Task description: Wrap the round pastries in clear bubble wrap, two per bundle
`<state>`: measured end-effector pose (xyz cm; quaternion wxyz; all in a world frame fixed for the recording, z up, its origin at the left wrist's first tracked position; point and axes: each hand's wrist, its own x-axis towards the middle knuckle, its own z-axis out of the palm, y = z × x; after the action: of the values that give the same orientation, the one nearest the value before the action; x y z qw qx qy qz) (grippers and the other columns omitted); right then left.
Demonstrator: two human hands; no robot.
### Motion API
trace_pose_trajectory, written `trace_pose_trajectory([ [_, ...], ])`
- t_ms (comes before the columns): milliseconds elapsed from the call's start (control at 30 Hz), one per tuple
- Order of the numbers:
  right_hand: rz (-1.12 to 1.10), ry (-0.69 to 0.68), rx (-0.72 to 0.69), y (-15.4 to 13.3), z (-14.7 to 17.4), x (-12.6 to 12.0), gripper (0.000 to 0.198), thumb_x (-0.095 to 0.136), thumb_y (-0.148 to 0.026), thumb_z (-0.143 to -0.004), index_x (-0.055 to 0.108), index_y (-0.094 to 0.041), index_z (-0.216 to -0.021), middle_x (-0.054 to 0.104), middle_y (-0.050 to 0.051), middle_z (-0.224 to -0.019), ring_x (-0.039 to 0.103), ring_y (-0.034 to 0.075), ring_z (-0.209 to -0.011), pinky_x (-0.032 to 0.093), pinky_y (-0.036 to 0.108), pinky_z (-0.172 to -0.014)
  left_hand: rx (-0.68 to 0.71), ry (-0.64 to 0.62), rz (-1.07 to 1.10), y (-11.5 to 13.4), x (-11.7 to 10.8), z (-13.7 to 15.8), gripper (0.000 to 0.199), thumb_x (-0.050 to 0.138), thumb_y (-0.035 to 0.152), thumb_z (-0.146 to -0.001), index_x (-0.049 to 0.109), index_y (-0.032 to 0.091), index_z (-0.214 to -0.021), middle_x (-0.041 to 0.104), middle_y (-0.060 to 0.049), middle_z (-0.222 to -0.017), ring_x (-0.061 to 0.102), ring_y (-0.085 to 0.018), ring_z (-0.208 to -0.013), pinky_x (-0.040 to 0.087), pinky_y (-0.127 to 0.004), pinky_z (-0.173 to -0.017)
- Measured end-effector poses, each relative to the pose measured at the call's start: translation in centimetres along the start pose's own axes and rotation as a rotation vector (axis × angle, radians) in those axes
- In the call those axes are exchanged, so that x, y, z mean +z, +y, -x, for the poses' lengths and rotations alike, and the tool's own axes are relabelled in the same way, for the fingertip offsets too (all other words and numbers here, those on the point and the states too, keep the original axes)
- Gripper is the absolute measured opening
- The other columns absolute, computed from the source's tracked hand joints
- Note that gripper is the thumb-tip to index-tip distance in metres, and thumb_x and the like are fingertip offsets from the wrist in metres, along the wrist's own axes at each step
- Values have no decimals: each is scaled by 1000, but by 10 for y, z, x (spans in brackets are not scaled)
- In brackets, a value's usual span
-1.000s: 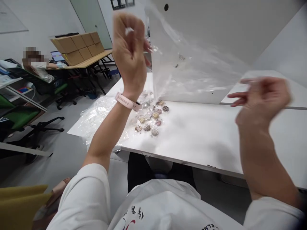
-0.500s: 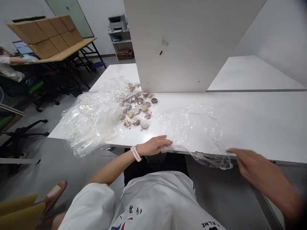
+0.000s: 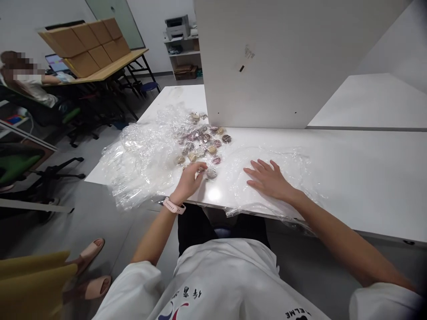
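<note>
My left hand (image 3: 191,181), with a pink watch band on its wrist, reaches over the near edge of a cluster of small round wrapped pieces (image 3: 212,150). They are brown, cream and pink, in clear wrappers. Its fingers are bent and the thumb stands apart; the hand covers some pieces, and I see nothing held. Spread fingers of my right hand (image 3: 268,178) lie on a flat clear plastic bag (image 3: 238,178). The near part of this bag hangs over the table's front edge.
A crumpled heap of clear plastic bags (image 3: 140,155) lies left of the pieces on the white table (image 3: 360,178). A tall white panel (image 3: 263,89) stands behind. At far left a person sits by a desk with cardboard boxes (image 3: 86,44); someone's sandalled feet (image 3: 95,266) show at lower left.
My left hand has left the bag's near edge and moved up and left to the wrapped pieces. My right hand has come from the bag's right corner to lie flat on it.
</note>
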<state>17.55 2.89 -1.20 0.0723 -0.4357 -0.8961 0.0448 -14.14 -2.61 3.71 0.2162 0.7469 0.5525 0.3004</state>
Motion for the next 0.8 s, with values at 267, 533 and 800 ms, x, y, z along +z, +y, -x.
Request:
trace_pose_trajectory([
  [267, -159, -19, -103, -102, -88, -20, 50, 62, -52, -90, 60, -14, -123, 65, 15, -119, 55, 31, -108, 41, 45, -92, -148, -25, -733, -22, 11, -27, 30, 66, 28, -83, 59, 14, -110, 70, -16, -105, 55, -37, -106, 40, -50, -91],
  [533, -204, -76, -209, -129, -108, 4, 31, 66, -20, -87, 60, -16, -117, 60, 12, -111, 55, 25, -99, 44, 36, -81, -47, -107, -659, -40, 2, -26, 41, 59, 12, -83, 53, 12, -123, 67, -14, -105, 61, -30, -100, 46, -41, -86],
  [800, -837, 141, -82, -54, -54, -75, 22, 59, -35, -94, 68, -29, -113, 64, 4, -110, 61, 16, -91, 52, 38, -84, 128, 274, -328, -13, -22, -19, 37, 65, 15, -86, 51, 20, -120, 63, -7, -108, 64, -20, -93, 53, -33, -76],
])
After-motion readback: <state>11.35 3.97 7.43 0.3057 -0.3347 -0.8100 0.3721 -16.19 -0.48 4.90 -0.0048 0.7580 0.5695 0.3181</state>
